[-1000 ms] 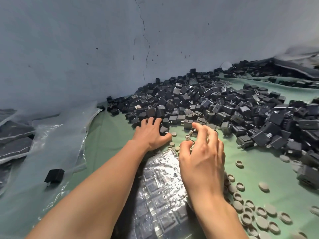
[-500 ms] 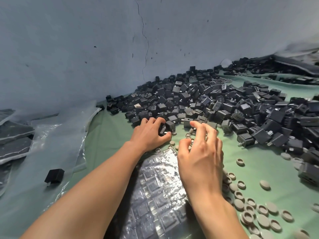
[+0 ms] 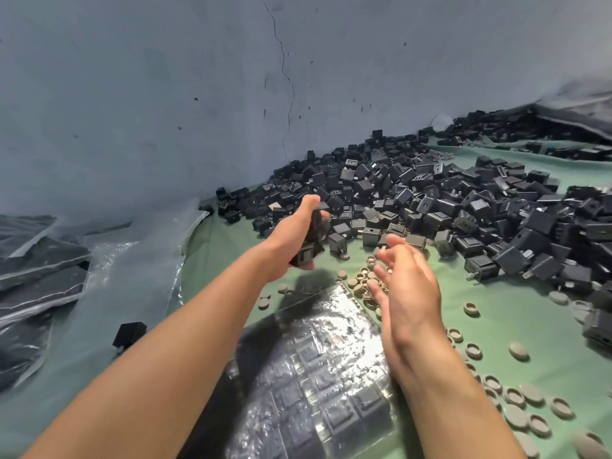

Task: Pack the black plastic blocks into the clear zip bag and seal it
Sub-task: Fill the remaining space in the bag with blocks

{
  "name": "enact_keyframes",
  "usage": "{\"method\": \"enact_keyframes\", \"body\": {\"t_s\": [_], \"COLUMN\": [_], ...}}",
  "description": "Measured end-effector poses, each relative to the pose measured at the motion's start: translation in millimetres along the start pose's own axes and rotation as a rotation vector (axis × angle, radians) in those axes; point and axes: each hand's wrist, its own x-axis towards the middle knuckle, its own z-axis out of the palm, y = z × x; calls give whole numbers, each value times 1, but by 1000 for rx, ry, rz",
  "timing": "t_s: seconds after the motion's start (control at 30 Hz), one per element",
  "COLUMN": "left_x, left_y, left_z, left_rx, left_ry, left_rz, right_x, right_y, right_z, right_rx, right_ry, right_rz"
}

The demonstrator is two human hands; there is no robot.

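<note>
S1: Left hand [image 3: 291, 241] has come up off the pile [image 3: 447, 207] since a sec ago, now w/ a stack of blocks [image 3: 313, 238] in it. Right hand [image 3: 410, 293] has lifted too.

S2: Grip?

S1: Left fingers are curled round several blocks, held above the green cloth [image 3: 496, 309] just beyond the far end of the zip bag [image 3: 324, 376]. Right hand has nothing in it. Its fingers are straight & spread, hovering over the grey caps [image 3: 362, 283] beside that end.

S2: Bag status?

S1: Lies flat btw the forearms, already lined w/ rows of blocks. Can't tell if the mouth is open, too much glare on the plastic.

S2: So step = loading, prob midway?

S1: Yep, sealing not due yet imo. Next move needs the right hand to spread the mouth while the left slides the stack in square to the rows. A slack grip could spill blocks among the caps.
</note>
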Motion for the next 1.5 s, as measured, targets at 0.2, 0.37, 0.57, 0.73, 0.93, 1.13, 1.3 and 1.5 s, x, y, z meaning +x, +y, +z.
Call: {"method": "enact_keyframes", "body": {"t_s": [0.2,0.37,0.57,0.73,0.93,1.13,1.3,1.5], "left_x": [-85,-130,-185,-236,-281,-297,-301,-294], "left_y": [7,-8,-12,-20,-99,-97,-90,-83], "left_z": [75,92,76,18,-91,-88,-89,-96], "left_rx": [321,560,398,-140,-516,-746,-976,-1236], "left_ry": [51,219,382,611,676,446,457,341], "left_rz": [431,562,667,510,-132,-293,-371,-392], "right_x": [-17,-36,-81,-109,-126,-148,-155,-151], "right_y": [5,6,17,24,22,29,25,22], "right_z": [12,-4,-6,-1,1,-6,-12,-15], "right_rx": [585,802,736,718,696,618,559,523], "right_ry": [-212,-347,-345,-183,-211,-267,-265,-263], "right_rz": [361,341,452,639,631,574,531,521]}}
